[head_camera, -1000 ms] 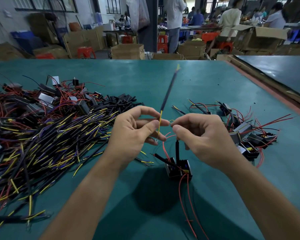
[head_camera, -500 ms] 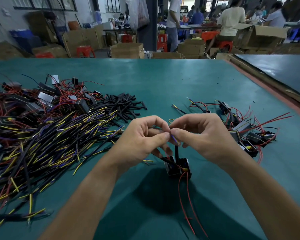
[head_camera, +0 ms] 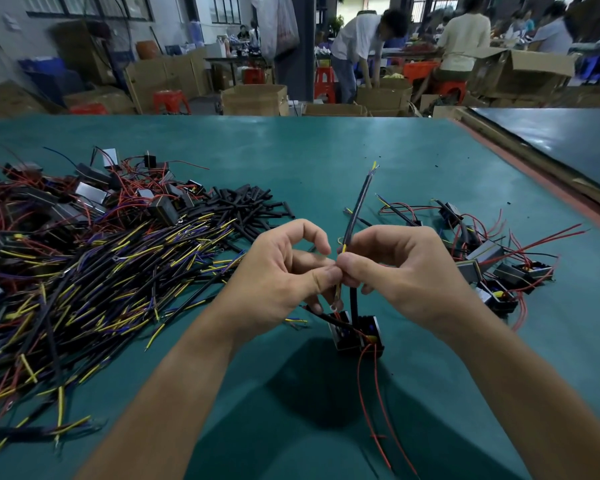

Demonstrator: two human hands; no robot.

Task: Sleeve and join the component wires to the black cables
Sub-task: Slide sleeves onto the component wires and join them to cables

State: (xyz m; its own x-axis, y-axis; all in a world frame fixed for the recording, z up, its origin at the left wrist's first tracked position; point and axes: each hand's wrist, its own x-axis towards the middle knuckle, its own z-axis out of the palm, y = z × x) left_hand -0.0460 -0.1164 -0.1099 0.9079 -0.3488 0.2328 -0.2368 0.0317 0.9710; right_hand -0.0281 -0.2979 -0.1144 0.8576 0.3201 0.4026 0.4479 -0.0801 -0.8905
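The black cable [head_camera: 356, 209] stands nearly upright above the small black component [head_camera: 355, 336], its bare coloured tips pointing away from the person. The lower end, where a yellow lead comes out of the jacket, is caught between the two hands. The right hand [head_camera: 404, 268] pinches it between thumb and forefinger just above the component, and the left hand [head_camera: 284, 271] meets it from the other side, thumb and forefinger pressed together on the same short stretch. The other fingers curl loosely out of the way. Held this close, the fingertips look set for fine work on the lead, most likely twisting or feeding it. I cannot tell whether a component wire is already caught in the pinch.

The component sits on the green table [head_camera: 291, 150] directly under the hands, so its short wires reach up to them. A black sleeve [head_camera: 353, 301] rises from its top, and thin red wires [head_camera: 378, 427] trail from it toward the person.

Left of the component lies a big heap of loose cables [head_camera: 84, 271], within easy reach of the left hand. Beyond that heap are short black tubes [head_camera: 253, 202] and boxes tangled in red wire [head_camera: 84, 195]. Right of the component lies a smaller cluster of boxes [head_camera: 499, 268]. Nothing lies between the hands and the component. The hands themselves hide the join.
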